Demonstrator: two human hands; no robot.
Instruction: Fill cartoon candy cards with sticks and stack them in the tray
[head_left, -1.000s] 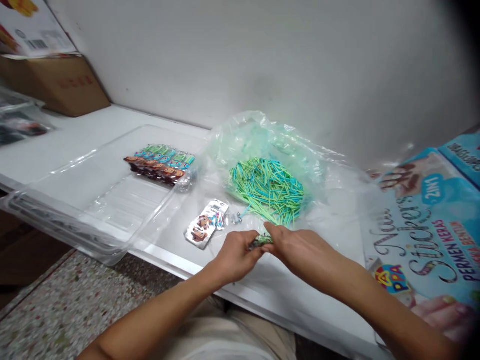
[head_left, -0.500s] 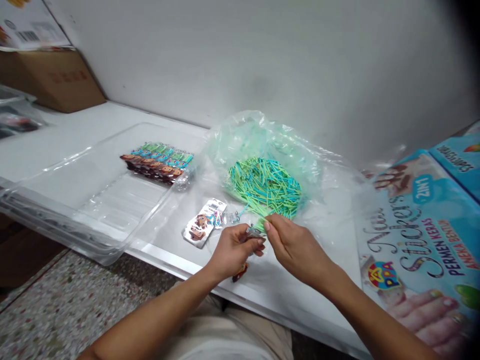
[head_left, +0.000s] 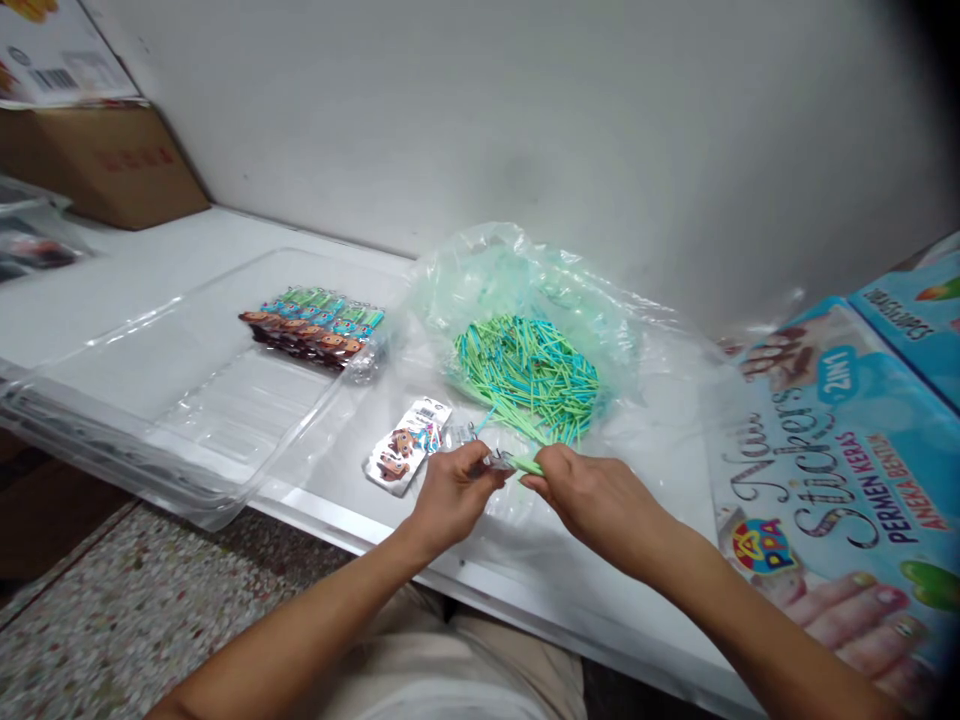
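Observation:
My left hand (head_left: 450,490) is closed on a small clear-wrapped packet (head_left: 496,462) at the table's front edge. My right hand (head_left: 592,495) pinches a green stick (head_left: 527,465) whose other end meets that packet. Just behind both hands lies an open clear plastic bag (head_left: 525,290) holding a heap of green and blue sticks (head_left: 529,375). A small cartoon-printed packet (head_left: 405,455) lies on the white table (head_left: 150,270) to the left of my left hand.
A clear plastic tray (head_left: 187,400) at the left holds a row of finished cartoon packets (head_left: 315,325). A blue printed box (head_left: 847,460) stands at the right. A cardboard box (head_left: 112,160) sits far back left. The speckled floor (head_left: 112,620) lies below.
My hands have risen slightly toward the stick heap. The dark packet end that hung below my left hand half a second ago is no longer seen. My right hand now pinches a green stick.

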